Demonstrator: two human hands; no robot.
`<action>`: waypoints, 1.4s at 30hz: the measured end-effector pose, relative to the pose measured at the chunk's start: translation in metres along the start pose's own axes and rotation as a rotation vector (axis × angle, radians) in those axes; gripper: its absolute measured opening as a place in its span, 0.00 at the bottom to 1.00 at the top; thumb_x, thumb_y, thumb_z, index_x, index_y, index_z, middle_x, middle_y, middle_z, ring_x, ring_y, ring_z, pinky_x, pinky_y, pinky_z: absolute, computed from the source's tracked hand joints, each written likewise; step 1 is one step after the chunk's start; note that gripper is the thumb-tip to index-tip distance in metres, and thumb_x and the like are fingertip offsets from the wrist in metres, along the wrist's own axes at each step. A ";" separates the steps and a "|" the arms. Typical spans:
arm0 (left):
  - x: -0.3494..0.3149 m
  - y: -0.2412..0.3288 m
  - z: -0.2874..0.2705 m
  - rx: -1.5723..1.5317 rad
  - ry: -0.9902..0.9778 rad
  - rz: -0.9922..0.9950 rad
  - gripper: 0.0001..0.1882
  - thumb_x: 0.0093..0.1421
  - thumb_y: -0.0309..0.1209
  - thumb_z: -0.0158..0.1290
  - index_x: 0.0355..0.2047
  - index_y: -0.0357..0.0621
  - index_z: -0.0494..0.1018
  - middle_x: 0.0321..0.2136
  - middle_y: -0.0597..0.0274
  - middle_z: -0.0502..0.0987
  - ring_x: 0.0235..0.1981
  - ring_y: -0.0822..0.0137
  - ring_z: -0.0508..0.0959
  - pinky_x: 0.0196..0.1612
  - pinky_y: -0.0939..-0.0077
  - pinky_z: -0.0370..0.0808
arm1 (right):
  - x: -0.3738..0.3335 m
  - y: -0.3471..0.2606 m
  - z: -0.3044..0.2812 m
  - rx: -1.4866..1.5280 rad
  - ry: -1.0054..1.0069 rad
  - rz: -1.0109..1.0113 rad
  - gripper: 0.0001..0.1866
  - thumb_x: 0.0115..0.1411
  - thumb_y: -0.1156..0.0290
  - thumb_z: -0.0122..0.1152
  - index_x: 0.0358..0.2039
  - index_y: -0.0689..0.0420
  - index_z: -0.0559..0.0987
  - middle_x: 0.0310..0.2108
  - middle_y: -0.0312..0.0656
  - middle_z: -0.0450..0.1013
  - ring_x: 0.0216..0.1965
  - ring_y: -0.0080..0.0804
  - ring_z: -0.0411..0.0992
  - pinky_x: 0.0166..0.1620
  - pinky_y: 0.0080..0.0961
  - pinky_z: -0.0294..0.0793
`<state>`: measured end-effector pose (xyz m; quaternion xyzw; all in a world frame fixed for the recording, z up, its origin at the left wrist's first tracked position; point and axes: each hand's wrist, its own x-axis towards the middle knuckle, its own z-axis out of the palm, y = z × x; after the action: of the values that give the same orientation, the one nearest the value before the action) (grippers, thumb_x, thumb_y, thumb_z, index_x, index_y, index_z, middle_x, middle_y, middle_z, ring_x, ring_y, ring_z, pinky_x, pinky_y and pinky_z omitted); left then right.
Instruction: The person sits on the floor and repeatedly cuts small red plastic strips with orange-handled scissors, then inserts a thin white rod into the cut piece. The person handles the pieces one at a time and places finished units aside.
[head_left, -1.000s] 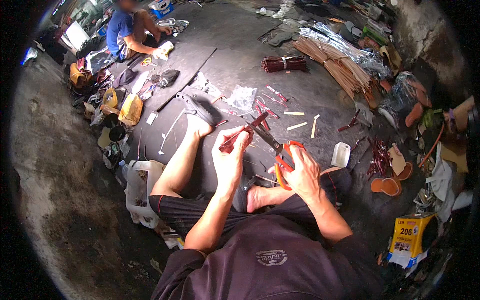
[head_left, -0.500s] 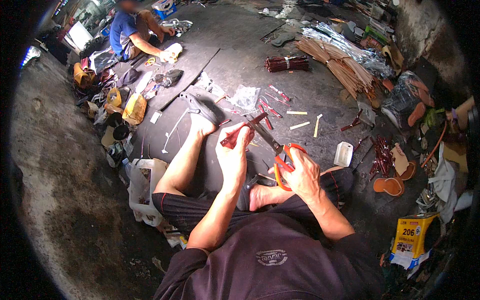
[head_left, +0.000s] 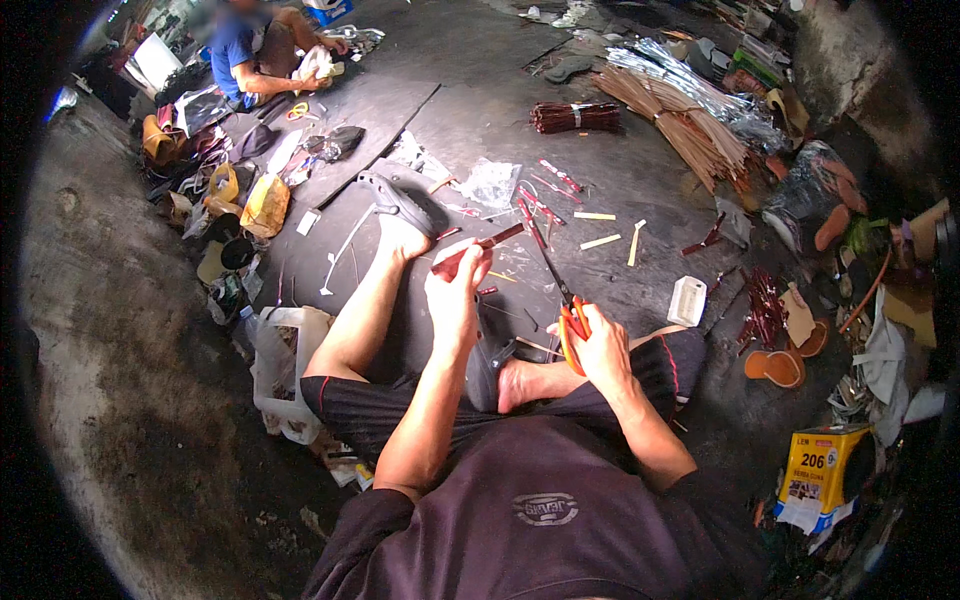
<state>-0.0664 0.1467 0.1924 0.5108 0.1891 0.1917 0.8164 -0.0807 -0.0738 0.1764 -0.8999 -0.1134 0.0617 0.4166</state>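
My left hand [head_left: 455, 300] is closed in a pinch on a dark red, glossy strip [head_left: 503, 235]. One end of the strip points away to the right, and part of it is hidden by my fingers. In my right hand [head_left: 603, 350] is a pair of scissors [head_left: 569, 352] with orange handles. Its dark blades point up and away, nearly together, beside the strip and apart from it. Several short dark red strap pieces [head_left: 540, 207] lie on the floor beyond my hands, near a crumpled clear plastic bag [head_left: 490, 184].
Pale yellow strips [head_left: 600, 242] and a small white tray [head_left: 687, 301] lie to the right. Farther off are a tied dark red bundle [head_left: 575, 117] and long brown strips [head_left: 675, 125]. A white plastic container [head_left: 285, 365] stands by my left knee. Another person [head_left: 250, 60] sits at the far left.
The scissors have come away from the strip, and their blades have closed and swung more upright. My left hand has shifted slightly left with the strip. The other person's hands have moved.
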 end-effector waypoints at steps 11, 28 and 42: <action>-0.020 0.034 -0.010 0.188 -0.158 0.020 0.13 0.62 0.27 0.57 0.44 0.34 0.73 0.36 0.57 0.79 0.38 0.68 0.78 0.45 0.74 0.75 | 0.050 0.037 0.026 0.335 -0.041 0.040 0.13 0.63 0.65 0.58 0.43 0.59 0.79 0.39 0.48 0.77 0.38 0.38 0.77 0.40 0.35 0.75; -0.049 0.018 0.024 0.597 -0.284 0.327 0.05 0.61 0.21 0.55 0.37 0.33 0.74 0.34 0.55 0.81 0.37 0.69 0.80 0.42 0.76 0.76 | 0.040 -0.049 0.002 0.394 -0.035 -0.231 0.09 0.60 0.69 0.61 0.38 0.60 0.76 0.31 0.50 0.78 0.34 0.45 0.79 0.35 0.33 0.76; -0.031 0.039 0.025 -0.094 -0.350 -0.130 0.20 0.63 0.26 0.55 0.54 0.37 0.66 0.41 0.55 0.78 0.40 0.70 0.78 0.46 0.75 0.76 | 0.030 -0.080 -0.038 0.411 0.154 -0.358 0.15 0.60 0.72 0.61 0.48 0.58 0.77 0.39 0.44 0.76 0.42 0.36 0.76 0.48 0.34 0.74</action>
<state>-0.0848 0.1281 0.2408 0.4843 0.0676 0.0552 0.8706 -0.0560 -0.0443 0.2617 -0.7641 -0.2237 -0.0598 0.6021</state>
